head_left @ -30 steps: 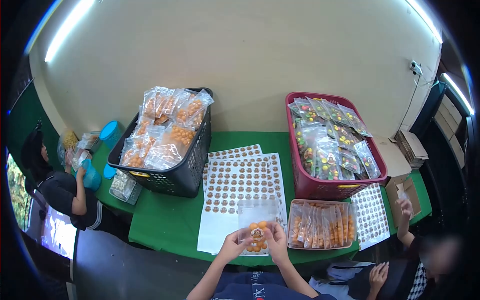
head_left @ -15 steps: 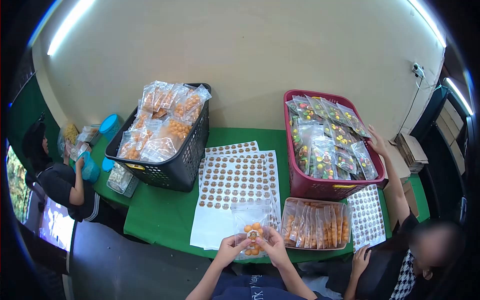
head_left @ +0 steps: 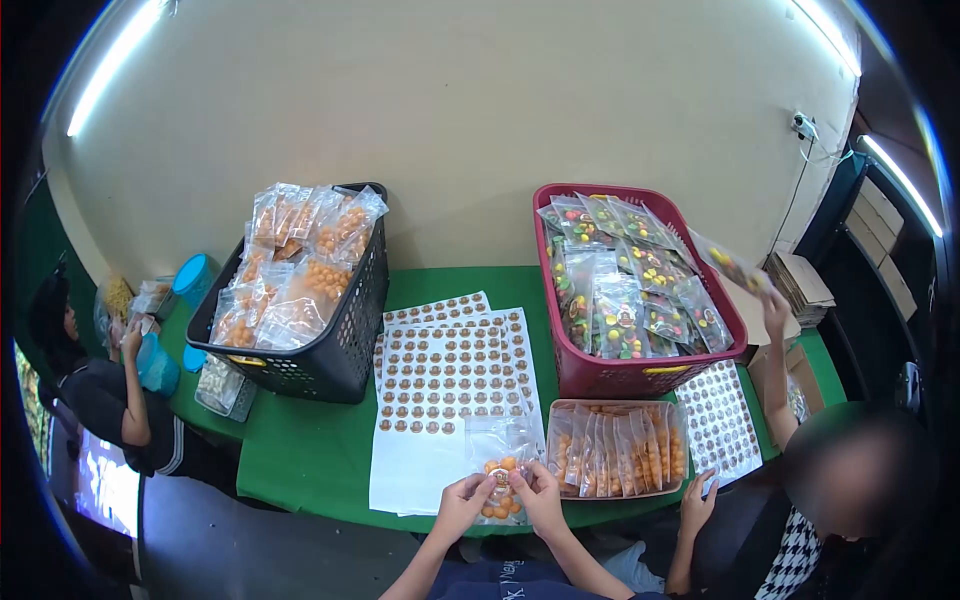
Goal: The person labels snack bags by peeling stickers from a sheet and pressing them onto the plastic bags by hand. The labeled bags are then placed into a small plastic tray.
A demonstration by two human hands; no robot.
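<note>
A clear zip bag (head_left: 499,437) of orange ball-shaped snacks is held between my two hands at the table's front edge. My left hand (head_left: 464,501) grips its left side, and my right hand (head_left: 541,497) grips the right. Both thumbs meet at a round brown sticker (head_left: 500,480) on the bag's front, partly covering it. Beyond the bag lie overlapping white sheets of round stickers (head_left: 450,365), with the nearest sheet bare in its lower part. Beside my right hand stands a shallow tray (head_left: 620,494) of similar orange snack bags, filed upright in a row.
A black basket (head_left: 310,372) heaped with orange snack bags stands back left. A maroon basket (head_left: 640,376) holds bags of colourful sweets. At right, a co-worker's raised hand (head_left: 774,310) holds one such bag, near another sticker sheet (head_left: 722,425). Another person (head_left: 105,400) works at left.
The co-worker's hand at right has lifted a bag of colourful sweets from beside the maroon basket. My hands stay on the snack bag, thumbs still at the sticker. The view has shifted slightly.
</note>
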